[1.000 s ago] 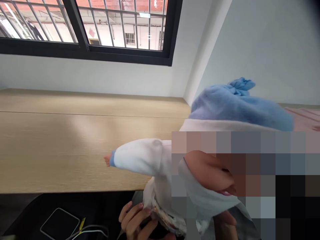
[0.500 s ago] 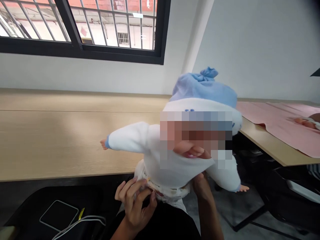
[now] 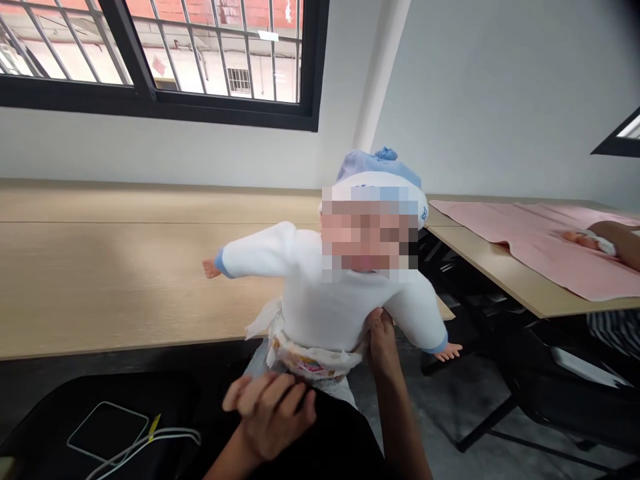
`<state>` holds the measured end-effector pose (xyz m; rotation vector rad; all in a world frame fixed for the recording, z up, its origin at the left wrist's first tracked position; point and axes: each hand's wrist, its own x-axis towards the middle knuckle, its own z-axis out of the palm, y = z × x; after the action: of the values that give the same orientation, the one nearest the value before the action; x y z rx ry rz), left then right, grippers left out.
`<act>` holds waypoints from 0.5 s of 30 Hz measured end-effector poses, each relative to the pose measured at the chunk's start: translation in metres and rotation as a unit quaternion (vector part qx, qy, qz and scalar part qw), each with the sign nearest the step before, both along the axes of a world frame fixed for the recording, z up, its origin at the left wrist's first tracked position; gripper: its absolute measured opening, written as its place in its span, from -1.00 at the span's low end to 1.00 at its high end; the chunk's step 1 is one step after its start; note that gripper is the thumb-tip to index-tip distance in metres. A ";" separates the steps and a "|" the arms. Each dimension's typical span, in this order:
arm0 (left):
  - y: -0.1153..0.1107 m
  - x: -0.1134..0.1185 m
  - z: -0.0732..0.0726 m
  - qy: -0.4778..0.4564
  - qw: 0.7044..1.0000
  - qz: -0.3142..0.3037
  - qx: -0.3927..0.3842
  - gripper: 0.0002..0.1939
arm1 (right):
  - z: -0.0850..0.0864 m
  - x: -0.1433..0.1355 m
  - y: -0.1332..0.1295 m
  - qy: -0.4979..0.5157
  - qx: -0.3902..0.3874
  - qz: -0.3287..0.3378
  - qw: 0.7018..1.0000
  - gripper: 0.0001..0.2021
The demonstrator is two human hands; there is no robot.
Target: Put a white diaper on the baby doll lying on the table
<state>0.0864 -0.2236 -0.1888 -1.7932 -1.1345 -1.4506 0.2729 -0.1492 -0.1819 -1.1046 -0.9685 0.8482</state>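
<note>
A baby doll (image 3: 330,293) in a white top with blue cuffs and a blue and white cap (image 3: 380,177) is upright at my lap, its arms spread. A white diaper (image 3: 315,360) with a coloured print goes round its waist, one tab sticking out on the left. My right hand (image 3: 383,340) grips the doll's side just under its arm, thumb on the top. My left hand (image 3: 270,410) is off the doll, below the diaper's front, its fingers curled but apart, with nothing seen in them.
A wooden table (image 3: 100,287) runs along the wall under the window. On the right, a pink cloth (image 3: 540,247) covers another table, where a person's arm reaches in. A black chair (image 3: 45,407) at lower left carries a flat dark device (image 3: 107,432) and white cables.
The doll has tilted back upright and shifted a little left. My left hand has come away from the diaper and moved down. My right hand still holds the doll's side, slightly higher.
</note>
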 end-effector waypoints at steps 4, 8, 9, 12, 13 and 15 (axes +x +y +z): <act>0.001 0.031 -0.001 0.018 0.997 -0.065 -0.026 -0.81 | -0.005 -0.004 0.000 0.038 0.010 0.028 0.999 -0.29; 0.008 0.042 0.005 -0.028 0.994 -0.096 -0.048 -0.89 | 0.006 -0.009 -0.005 0.038 0.017 0.035 0.999 -0.26; 0.009 0.042 0.007 -0.034 0.993 -0.099 -0.057 -0.90 | 0.010 -0.010 -0.006 0.037 0.018 0.036 0.999 -0.25; 0.009 0.040 0.012 -0.039 0.992 -0.091 -0.072 -0.92 | 0.020 -0.014 -0.011 0.038 0.016 0.041 0.998 -0.23; 0.009 0.039 0.013 -0.039 0.993 -0.089 -0.073 -0.93 | 0.022 -0.015 -0.012 0.038 0.013 0.040 0.998 -0.22; 0.008 0.039 0.015 -0.043 0.991 -0.096 -0.078 -0.95 | 0.024 -0.017 -0.014 0.034 0.005 0.030 0.999 -0.21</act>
<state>0.1257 -0.2157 -0.1743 -2.0122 -1.1738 -1.6019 0.2562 -0.1635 -0.1579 -1.0359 -0.9535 0.9233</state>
